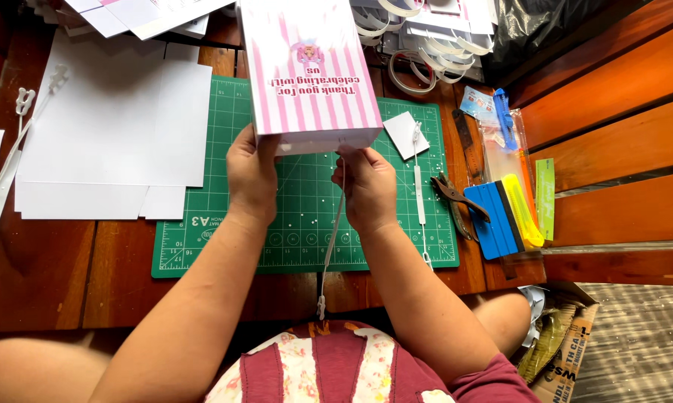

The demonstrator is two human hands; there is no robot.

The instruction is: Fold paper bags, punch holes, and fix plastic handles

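Both hands are up on the pink-and-white striped paper box (306,71), which stands over the twelve o'clock edge of the green cutting mat (202,246). The left hand (252,173) closes its fingers around the box's near left corner. The right hand (368,186) is pinched shut at the box's lower edge on a white plastic strap (332,239), which hangs straight down toward six o'clock, past the mat's edge. At three o'clock from the right hand, a second white strap (420,195) lies flat on the mat, and a small white card square (405,134) sits just above it. Further toward three o'clock lie a hole punch plier (459,201) and a blue scraper (494,220). At nine o'clock, flat white card sheets (112,134) cover the wooden table (53,276).
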